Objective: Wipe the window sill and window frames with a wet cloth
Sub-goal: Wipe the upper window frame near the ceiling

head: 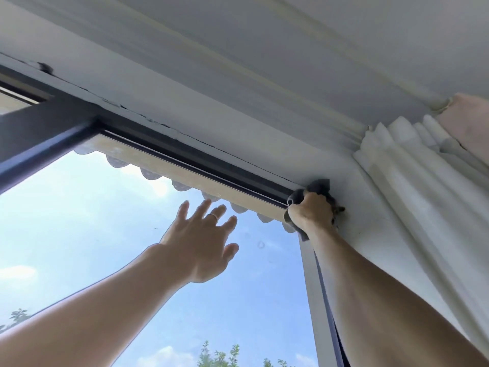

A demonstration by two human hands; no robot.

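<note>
I look up at the top of a dark window frame (201, 160). My right hand (311, 213) grips a dark grey cloth (318, 187) and presses it into the frame's upper right corner, where the top rail meets the pale side post (315, 287). Most of the cloth is hidden under my fingers. My left hand (203, 239) is raised with fingers spread and straight in front of the glass (105, 234), holding nothing; a ring sits on one finger. I cannot tell whether it touches the pane.
A white pleated curtain (412, 181) hangs close on the right of my right arm. The white wall above the frame (211, 123) shows cracked paint along the joint. A dark vertical frame bar (39, 149) stands at left. Sky and treetops lie outside.
</note>
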